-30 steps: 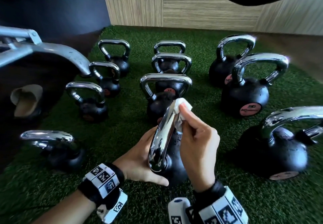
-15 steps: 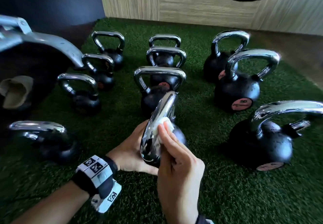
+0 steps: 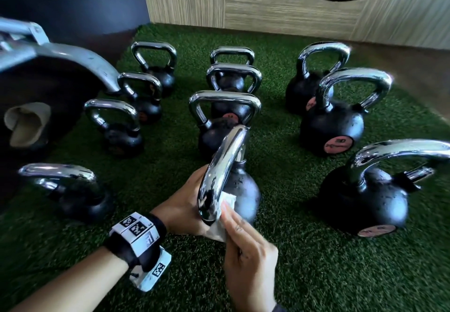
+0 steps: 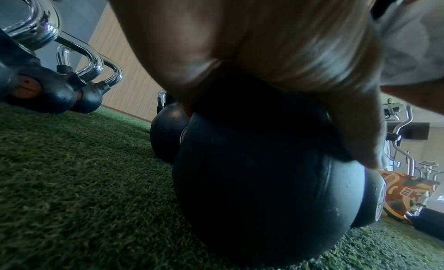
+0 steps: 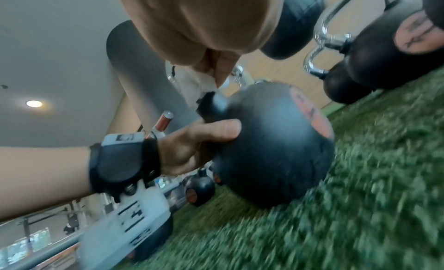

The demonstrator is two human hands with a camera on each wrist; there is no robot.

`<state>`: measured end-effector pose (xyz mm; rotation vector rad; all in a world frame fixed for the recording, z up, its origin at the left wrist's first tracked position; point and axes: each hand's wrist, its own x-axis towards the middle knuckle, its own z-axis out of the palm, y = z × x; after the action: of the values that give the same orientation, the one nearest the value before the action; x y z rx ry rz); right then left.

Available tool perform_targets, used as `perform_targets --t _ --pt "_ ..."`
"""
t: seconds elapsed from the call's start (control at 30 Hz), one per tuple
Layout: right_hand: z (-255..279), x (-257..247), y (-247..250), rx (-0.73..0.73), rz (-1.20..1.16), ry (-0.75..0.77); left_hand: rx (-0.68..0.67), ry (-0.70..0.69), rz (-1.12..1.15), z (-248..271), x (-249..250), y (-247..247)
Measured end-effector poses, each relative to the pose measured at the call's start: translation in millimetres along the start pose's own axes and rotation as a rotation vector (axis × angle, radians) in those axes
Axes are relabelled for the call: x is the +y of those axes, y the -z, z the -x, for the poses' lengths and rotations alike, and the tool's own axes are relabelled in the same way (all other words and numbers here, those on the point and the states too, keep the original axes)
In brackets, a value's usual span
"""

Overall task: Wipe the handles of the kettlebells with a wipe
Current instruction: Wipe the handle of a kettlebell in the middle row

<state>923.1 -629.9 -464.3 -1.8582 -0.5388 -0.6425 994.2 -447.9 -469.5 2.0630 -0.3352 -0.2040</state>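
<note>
Green turf (image 3: 316,275) covers the floor, wood-look wall panels (image 3: 267,0) run behind it. Off to the left there's a big black weight plate (image 3: 48,97) on a silver metal bar (image 3: 73,56).

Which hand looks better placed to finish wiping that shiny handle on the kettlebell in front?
Right. The right hand already pinches the wipe against the handle near its base, while the left hand is busy steadying the kettlebell.

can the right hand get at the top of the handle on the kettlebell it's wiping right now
Probably yes. The right hand presses the wipe low on the handle; the chrome arch above is bare, and the left hand holds only the body.
</note>
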Motion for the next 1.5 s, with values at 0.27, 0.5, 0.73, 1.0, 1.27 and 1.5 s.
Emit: perform_targets --t 0.27,0.5,0.73,1.0,1.27,1.5 --pt "-68 17 23 -0.516 -0.089 -0.027 -0.036 -0.021 -0.109 5 7 4" --pt "-79 9 31 -0.544 -0.256 -0.232 -0.017 0.014 -0.076 6 7 2" --pt "-87 7 29 -0.63 -0.284 -0.225 0.023 -0.084 -0.037 8 23 6" --pt "-123 7 21 -0.439 -1.231 -1.172 0.048 -0.089 -0.034 7 17 3" --pt "-126 3 15 -0.29 -1.441 -1.204 0.056 -0.093 -0.091 9 21 5" --pt "-130 18 -10 -0.031 -1.286 -1.062 0.082 -0.112 -0.105 10 25 3"
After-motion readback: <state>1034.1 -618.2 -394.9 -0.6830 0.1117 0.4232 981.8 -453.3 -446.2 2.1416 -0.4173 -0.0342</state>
